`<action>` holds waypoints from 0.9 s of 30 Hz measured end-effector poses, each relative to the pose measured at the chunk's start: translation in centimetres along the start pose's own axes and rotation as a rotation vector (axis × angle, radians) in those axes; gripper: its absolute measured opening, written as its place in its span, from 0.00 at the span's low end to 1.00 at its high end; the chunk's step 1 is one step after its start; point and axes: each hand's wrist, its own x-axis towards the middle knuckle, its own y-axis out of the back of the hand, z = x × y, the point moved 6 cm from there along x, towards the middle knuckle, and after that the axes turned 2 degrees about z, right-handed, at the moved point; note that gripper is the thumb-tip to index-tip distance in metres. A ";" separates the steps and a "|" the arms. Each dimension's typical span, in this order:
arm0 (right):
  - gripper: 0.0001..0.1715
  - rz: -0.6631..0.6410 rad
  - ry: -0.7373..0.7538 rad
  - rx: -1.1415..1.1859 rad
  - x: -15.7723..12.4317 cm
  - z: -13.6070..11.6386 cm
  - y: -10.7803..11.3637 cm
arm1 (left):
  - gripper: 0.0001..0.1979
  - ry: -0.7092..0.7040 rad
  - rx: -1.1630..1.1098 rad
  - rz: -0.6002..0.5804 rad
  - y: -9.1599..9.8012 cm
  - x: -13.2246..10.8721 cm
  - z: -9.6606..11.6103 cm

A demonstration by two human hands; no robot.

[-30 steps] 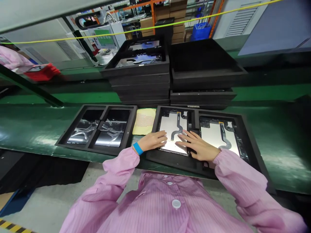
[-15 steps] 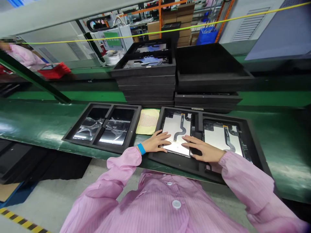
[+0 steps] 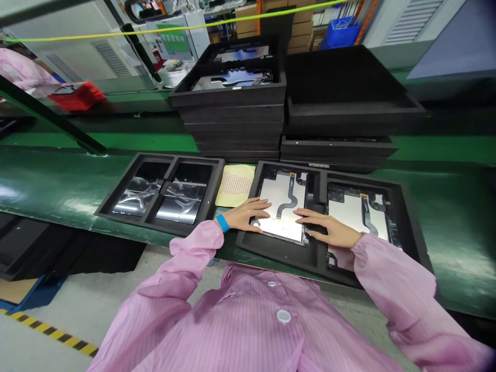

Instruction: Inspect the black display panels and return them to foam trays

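Head view: the left hand point(image 3: 248, 215) and right hand point(image 3: 334, 230), fingers spread apart, reach over opposite long edges of the silver-backed panel point(image 3: 272, 196) between them — both equally near, pressure impossible to tell. Its long axis runs away from the person, inside the black tray's point(image 3: 281, 251) left bay — yellow sheet point(image 3: 235, 186) just beyond the rim, green table point(image 3: 461, 222) stretching rightward.

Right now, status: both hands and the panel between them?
Left hand open at left edge of display panel; right hand open at right edge. Panel in black foam tray. Nothing covering ribbon cable.
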 end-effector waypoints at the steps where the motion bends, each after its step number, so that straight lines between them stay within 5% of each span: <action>1: 0.24 0.013 0.008 -0.004 0.0 0.1 0.0 | 0.26 -0.011 0.002 0.006 0.0 -0.1 0.1; 9: 0.25 0.078 0.089 -0.148 -0.3 -0.3 0.2 | 0.09 -0.065 0.079 0.045 -0.6 -1.2 2.1; 16: 0.31 0.028 0.191 -0.380 0.9 -0.9 0.2 | 0.11 0.042 0.180 0.099 1.4 -1.9 0.9; 22: 0.37 -0.043 0.323 -0.492 2.8 -1.7 0.6 | 0.30 0.108 0.160 0.030 0.4 -1.9 0.6; 27: 0.25 -0.108 0.479 -0.504 3.1 -2.8 0.6 | 0.25 0.131 0.133 0.021 -0.1 -1.9 0.9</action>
